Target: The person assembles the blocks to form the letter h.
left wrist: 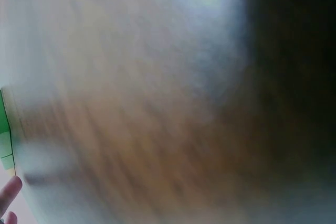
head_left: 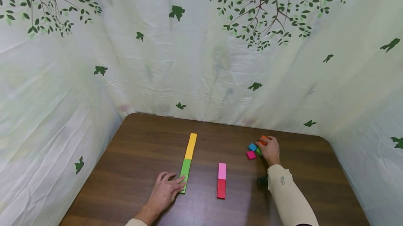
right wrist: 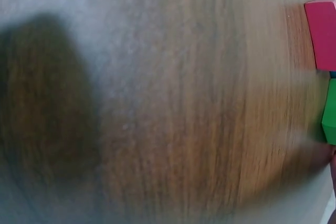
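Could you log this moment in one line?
left hand: touches nearest green block | right hand: pinches orange block | between: pink block, red block

The right hand (head_left: 271, 150) partly hides an orange block (head_left: 263, 142); the left-wrist view's tabletop (left wrist: 131, 145) blurs.

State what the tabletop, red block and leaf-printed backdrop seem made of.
Tabletop: likely wood or laminate, satin; grain and soft sheen. Red block: perhaps painted wood or plastic; smooth, evenly coloured. Backdrop: maybe thin cloth or plastic, slightly shiny; creases show.
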Demonstrator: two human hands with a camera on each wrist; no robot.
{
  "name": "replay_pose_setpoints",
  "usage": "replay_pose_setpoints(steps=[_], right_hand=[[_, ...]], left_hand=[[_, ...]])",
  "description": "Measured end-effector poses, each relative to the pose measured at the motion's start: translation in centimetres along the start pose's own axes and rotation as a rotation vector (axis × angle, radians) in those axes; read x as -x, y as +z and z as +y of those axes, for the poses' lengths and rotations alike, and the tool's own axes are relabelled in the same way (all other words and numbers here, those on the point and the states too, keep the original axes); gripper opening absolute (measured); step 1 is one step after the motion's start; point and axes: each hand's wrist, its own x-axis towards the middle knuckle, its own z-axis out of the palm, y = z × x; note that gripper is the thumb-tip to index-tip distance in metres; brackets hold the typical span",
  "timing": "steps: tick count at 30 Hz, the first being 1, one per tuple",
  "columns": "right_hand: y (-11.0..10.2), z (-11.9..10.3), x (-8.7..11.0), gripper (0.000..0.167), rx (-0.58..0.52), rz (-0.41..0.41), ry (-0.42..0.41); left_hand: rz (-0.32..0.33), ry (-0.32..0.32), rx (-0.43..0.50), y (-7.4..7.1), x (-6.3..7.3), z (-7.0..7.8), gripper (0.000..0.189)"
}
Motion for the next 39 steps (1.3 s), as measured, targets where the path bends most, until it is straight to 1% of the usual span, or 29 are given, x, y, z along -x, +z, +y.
replay_pose_setpoints(steps=[3, 7, 10, 16, 20, 23, 26, 32, 35, 39], right_hand=[[0.0, 0.1, -0.1, 0.038, 0.009, -0.022, -0.023], [-0.1, 0.1, -0.1, 0.037, -0.003, -0.047, -0.026], [-0.1, 0.1, -0.1, 0.036, -0.011, -0.039, -0.032], [0.0, -0.4, 0.1, 0.029, -0.027, -0.007, -0.110], [0.2, -0.7, 0.2, 0.028, -0.021, -0.006, -0.122], [0.2, -0.9, 0.1, 0.028, -0.006, -0.016, -0.132], [0.4, -1.1, -0.1, 0.027, 0.022, -0.028, -0.165], [0.6, -1.9, -0.5, 0.024, 0.087, -0.053, -0.269], [0.8, -2.5, -0.6, 0.026, 0.127, -0.089, -0.285], [0.9, -3.2, -0.6, 0.029, 0.156, -0.141, -0.254]], left_hand=[[0.006, 0.001, 0.001, 0.0, 0.0, 0.0, 0.023], [0.007, 0.006, 0.005, -0.1, -0.1, 0.0, 0.023], [0.004, 0.006, 0.003, -0.1, -0.1, 0.0, 0.022], [0.013, 0.002, 0.000, -0.1, -0.1, 0.0, 0.020], [0.003, 0.008, -0.012, 0.0, -0.1, 0.0, 0.021], [0.000, 0.004, -0.011, 0.0, 0.0, 0.0, 0.022], [0.002, -0.004, -0.006, 0.1, 0.0, -0.1, 0.021], [0.010, -0.003, -0.004, 0.1, 0.0, -0.1, 0.020], [0.009, -0.001, -0.001, 0.1, -0.1, -0.1, 0.019], [0.004, -0.003, -0.003, 0.0, -0.1, 0.0, 0.020]])
